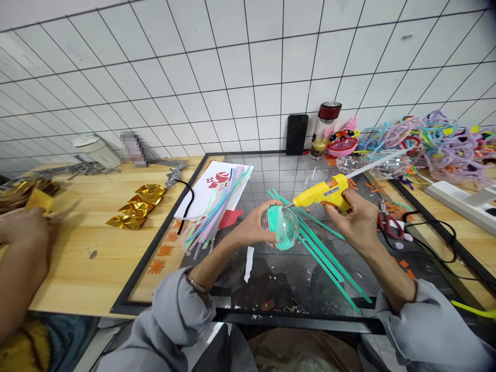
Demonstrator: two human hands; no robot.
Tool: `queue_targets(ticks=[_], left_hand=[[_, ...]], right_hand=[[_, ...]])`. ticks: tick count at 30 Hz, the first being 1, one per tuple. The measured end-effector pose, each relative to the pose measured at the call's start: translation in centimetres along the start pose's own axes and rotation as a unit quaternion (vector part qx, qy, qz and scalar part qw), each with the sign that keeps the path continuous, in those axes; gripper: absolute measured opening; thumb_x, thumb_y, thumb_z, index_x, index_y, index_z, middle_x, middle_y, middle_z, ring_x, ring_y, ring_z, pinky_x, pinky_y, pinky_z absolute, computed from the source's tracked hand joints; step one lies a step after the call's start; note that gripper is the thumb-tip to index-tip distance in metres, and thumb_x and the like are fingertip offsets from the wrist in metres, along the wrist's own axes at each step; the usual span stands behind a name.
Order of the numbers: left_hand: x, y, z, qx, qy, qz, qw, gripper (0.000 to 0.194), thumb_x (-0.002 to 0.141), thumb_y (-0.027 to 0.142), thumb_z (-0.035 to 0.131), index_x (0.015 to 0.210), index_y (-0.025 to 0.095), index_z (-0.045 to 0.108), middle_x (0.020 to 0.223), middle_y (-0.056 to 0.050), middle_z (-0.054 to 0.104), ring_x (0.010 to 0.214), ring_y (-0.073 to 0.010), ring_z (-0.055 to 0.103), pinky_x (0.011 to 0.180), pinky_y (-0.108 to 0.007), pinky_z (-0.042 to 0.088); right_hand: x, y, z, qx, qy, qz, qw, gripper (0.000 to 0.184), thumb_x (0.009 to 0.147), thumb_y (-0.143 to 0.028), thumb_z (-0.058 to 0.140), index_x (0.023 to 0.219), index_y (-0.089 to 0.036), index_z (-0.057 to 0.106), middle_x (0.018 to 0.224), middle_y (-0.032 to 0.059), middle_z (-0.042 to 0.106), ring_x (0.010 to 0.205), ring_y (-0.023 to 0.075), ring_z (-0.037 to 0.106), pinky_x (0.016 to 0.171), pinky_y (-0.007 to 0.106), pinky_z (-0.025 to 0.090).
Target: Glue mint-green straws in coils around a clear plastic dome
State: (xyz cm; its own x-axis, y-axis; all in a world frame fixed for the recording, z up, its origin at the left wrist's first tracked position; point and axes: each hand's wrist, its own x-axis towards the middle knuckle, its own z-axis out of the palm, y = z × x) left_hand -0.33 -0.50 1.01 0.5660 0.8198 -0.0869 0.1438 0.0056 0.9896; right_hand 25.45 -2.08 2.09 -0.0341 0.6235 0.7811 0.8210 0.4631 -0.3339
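My left hand [253, 225] is closed around a clear plastic ball [290, 227], partly wrapped in rows of green strips. In my right hand [358, 217] is a yellow glue gun [321, 195] with a white glue stick [377, 164] jutting from its back. The gun's metal nozzle points left and meets the upper edge of the ball; whether it touches cannot be made out. Several loose green strips [325, 258] lie on the dark glass beneath and right of the ball. A small white paper scrap [249, 263] rests below my left hand.
Pastel strips [217, 212] lie on white paper [197, 191] to the left. A phone [296, 134] and bottle [324, 132] stand by the wall. Right are red-handled scissors [389, 219], a black cord [437, 222] and a power strip [461, 204]. Another person's hand [23, 237] holds gold material.
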Motion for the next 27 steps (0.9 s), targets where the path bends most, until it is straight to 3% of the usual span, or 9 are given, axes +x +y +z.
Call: queue_targets(ticks=[8,14,22,27], left_hand=[[0.0,0.1,0.1,-0.002,0.005,0.01,1.0,0.077,0.057,0.024,0.084,0.127,0.024,0.05,0.098,-0.001,0.052,0.07,-0.0096,0.053,0.049,-0.02,0.056],[0.1,0.0,0.2,-0.002,0.005,0.007,1.0,0.081,0.056,0.022,0.083,0.129,0.022,0.047,0.09,0.001,0.053,0.062,-0.0079,0.051,0.046,-0.021,0.054],[-0.5,1.4,0.5,0.026,0.012,-0.009,1.0,0.08,0.058,0.022,0.083,0.13,0.019,0.047,0.074,0.006,0.048,0.056,-0.0067,0.05,0.045,-0.018,0.051],[-0.3,1.0,0.4,0.011,0.011,0.0,1.0,0.08,0.056,0.023,0.083,0.128,0.02,0.048,0.079,0.005,0.05,0.058,-0.0071,0.051,0.046,-0.019,0.052]], right_hand=[[0.0,0.1,0.0,-0.002,-0.017,-0.012,1.0,0.024,0.078,-0.029,0.061,0.066,-0.024,0.04,0.055,-0.0057,0.043,0.046,0.0099,0.038,0.046,0.026,0.028],[-0.3,0.2,0.3,-0.002,-0.006,-0.034,0.999,0.024,0.08,-0.028,0.061,0.068,-0.023,0.041,0.057,-0.0049,0.046,0.047,0.0103,0.038,0.047,0.026,0.029],[-0.4,0.2,0.4,-0.018,-0.006,-0.053,0.998,0.025,0.082,-0.028,0.059,0.068,-0.024,0.04,0.057,-0.0046,0.046,0.048,0.011,0.039,0.049,0.026,0.03],[-0.2,0.3,0.2,-0.017,-0.018,-0.049,0.998,0.027,0.084,-0.03,0.059,0.067,-0.024,0.038,0.057,-0.0043,0.046,0.049,0.0118,0.041,0.05,0.026,0.032]])
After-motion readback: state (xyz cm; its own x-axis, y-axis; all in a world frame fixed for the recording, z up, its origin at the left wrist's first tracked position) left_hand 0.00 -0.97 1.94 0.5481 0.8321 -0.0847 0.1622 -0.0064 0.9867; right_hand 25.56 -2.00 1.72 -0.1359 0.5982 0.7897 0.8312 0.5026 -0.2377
